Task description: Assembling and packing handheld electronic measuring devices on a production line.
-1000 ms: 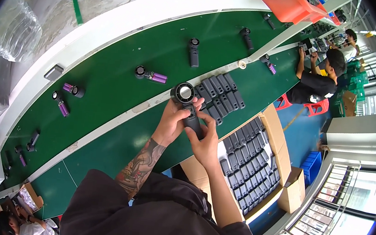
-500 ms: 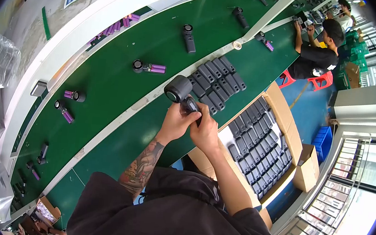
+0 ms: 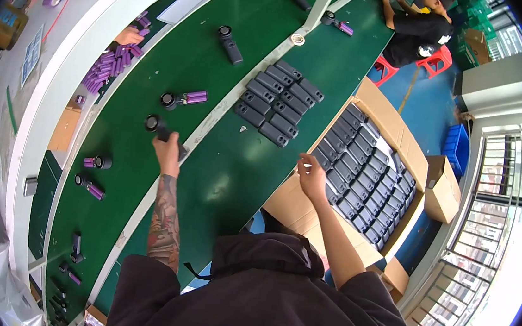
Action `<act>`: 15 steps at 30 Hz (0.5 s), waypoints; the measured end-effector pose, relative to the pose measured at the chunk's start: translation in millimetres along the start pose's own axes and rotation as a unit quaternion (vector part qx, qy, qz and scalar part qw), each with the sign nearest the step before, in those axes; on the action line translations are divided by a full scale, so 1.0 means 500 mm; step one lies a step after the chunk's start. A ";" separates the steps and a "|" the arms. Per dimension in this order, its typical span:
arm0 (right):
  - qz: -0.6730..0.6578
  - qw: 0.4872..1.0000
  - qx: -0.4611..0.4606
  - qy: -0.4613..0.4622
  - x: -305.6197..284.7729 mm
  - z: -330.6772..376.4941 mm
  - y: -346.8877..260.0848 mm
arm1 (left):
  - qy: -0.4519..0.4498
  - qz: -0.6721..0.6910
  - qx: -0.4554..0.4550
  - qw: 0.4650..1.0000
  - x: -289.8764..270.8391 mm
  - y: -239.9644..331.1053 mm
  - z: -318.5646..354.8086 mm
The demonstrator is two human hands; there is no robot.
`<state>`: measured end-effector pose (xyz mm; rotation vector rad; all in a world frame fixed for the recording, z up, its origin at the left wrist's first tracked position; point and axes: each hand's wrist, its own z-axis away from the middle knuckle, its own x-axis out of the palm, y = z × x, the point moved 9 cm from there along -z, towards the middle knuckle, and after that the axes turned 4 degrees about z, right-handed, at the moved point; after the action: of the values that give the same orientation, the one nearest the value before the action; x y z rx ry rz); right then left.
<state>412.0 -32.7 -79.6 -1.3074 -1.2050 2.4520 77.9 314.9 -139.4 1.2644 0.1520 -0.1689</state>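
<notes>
My left hand point(image 3: 167, 151) grips a black flashlight point(image 3: 158, 127) and holds it low over the green conveyor belt point(image 3: 139, 175), lens end pointing up-left. My right hand point(image 3: 312, 176) hovers open with fingers apart over the left edge of a cardboard box point(image 3: 288, 207) filled with rows of black flashlight bodies point(image 3: 361, 173). A group of several black flashlight bodies point(image 3: 278, 102) lies on the green side table between my two hands.
More flashlights with purple batteries point(image 3: 185, 99) lie along the belt. A pile of purple batteries point(image 3: 108, 70) sits beyond the belt, with another person's hand point(image 3: 128, 36) beside it. A co-worker in black point(image 3: 418, 27) sits on a red stool farther down the line. Smaller cardboard boxes point(image 3: 443, 188) stand at right.
Both hands held the flashlight together over the side table. Now the left hand has carried it out left over the belt, and the right hand has let go and moved right to the box.
</notes>
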 end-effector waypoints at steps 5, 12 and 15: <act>0.255 0.964 0.073 0.028 -0.050 -0.027 0.183 | 0.110 -0.148 -0.004 0.983 -0.172 -0.071 -0.187; 0.322 0.946 0.024 0.027 0.029 -0.096 0.172 | 0.166 -0.555 -0.058 0.813 -0.316 -0.099 -0.268; 0.396 0.918 0.015 0.025 0.050 -0.101 0.181 | 0.217 -0.634 0.161 0.725 -0.234 0.012 -0.230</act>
<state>456.6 -53.3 -174.2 -2.1590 -0.6803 2.8644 -37.7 431.5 -143.4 1.3250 1.4680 -1.1229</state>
